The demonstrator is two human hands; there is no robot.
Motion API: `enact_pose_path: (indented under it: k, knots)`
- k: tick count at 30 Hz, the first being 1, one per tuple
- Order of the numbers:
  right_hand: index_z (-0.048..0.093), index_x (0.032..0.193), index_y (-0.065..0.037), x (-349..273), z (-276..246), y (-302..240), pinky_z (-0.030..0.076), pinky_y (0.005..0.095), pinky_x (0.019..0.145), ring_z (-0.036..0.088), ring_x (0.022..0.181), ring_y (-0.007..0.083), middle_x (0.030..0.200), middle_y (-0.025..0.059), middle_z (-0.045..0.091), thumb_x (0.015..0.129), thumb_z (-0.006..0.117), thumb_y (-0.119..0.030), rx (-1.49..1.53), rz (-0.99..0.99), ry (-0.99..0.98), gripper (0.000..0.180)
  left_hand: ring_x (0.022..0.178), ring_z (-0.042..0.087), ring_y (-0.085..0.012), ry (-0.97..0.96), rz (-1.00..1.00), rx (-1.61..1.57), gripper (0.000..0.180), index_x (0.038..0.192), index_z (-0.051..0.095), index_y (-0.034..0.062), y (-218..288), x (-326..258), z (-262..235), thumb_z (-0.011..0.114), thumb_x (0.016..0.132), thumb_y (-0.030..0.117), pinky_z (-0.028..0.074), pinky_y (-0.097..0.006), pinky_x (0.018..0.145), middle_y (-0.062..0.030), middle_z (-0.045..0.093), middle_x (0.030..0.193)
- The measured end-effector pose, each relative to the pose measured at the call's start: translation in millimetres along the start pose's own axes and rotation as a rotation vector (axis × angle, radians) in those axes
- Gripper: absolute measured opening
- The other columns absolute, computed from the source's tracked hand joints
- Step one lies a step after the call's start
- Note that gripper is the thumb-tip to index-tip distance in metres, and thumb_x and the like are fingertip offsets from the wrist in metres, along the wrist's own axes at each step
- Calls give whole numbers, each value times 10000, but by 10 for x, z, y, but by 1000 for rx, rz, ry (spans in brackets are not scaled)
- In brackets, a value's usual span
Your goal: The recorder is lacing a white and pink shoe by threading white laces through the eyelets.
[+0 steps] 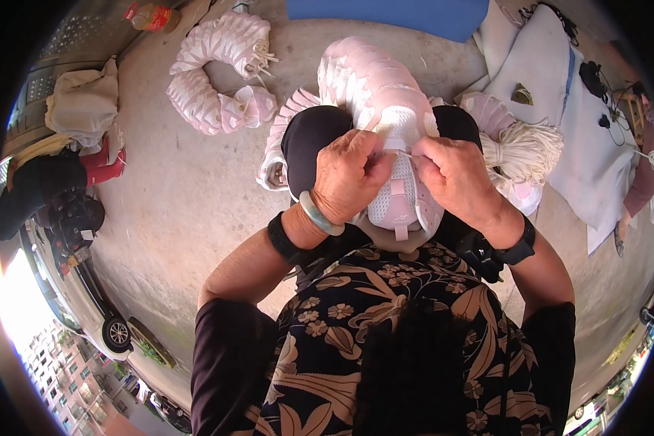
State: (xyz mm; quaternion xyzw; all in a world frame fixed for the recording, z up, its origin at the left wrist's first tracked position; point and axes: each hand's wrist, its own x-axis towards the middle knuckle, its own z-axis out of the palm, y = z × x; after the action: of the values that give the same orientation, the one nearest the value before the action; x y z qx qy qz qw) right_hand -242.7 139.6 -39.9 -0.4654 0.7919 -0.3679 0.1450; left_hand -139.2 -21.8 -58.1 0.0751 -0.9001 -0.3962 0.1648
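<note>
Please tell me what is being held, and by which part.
The left hand and right hand seem to pinch a white lace at opposite ends of its visible stretch, over the shoe; exact grips are hidden.

Illumination was daylight of moderate level, with soft shading on the concrete floor (160, 174). Overexposure occurred at the lower left: a white patch (18, 294) was clipped, and the adjacent building (65, 378) appeared pale. Shadow detail was largely lost in the black sleeves (229, 356). The left hand (349, 171) and right hand (454, 174) were rendered fairly sharp. Fisheye distortion tilted the car (87, 309) near the rim; black vignetting filled the 4 corners.
</note>
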Motion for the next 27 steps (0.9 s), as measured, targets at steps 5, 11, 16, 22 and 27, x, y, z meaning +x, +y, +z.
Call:
enact_pose_path:
  k: [5, 11, 16, 22, 27]
  knots:
    - [563, 837, 4, 21, -14, -12, 461, 398, 579, 597, 677, 365, 738, 180, 607, 778, 549, -11, 6, 0, -18, 62, 553, 551, -220, 2, 22, -8, 194, 804, 548, 45, -18, -6, -10, 717, 709, 66, 455, -318, 515, -72, 550, 659]
    - [558, 842, -9, 16, -20, -16, 472, 412, 595, 603, 678, 353, 728, 164, 603, 757, 542, -17, 28, -18, 5, 87, 507, 500, -124, 16, 29, -10, 200, 825, 556, 49, -13, -11, 2, 724, 718, 39, 427, -249, 483, -34, 530, 650]
    - [544, 825, -25, 8, 10, -3, 473, 430, 610, 603, 696, 347, 742, 153, 603, 724, 546, -23, 35, -17, 32, 101, 506, 497, -117, 17, 26, -12, 205, 832, 555, 50, -21, -28, 6, 726, 719, 41, 428, -247, 482, -31, 531, 650]
    - [555, 845, -34, 14, 23, 53, 470, 427, 622, 598, 713, 357, 747, 153, 602, 724, 554, -16, 109, 17, 5, 122, 506, 490, -110, 17, 40, -36, 210, 827, 549, 53, -49, -32, 19, 730, 723, 39, 424, -244, 481, -27, 530, 652]
    - [546, 852, -36, -6, 88, 60, 475, 421, 627, 603, 726, 359, 767, 153, 613, 743, 569, -12, 82, -7, 45, 113, 532, 470, -87, 25, 50, -77, 222, 826, 540, 50, -39, -26, -3, 731, 719, 23, 412, -229, 492, -11, 498, 653]
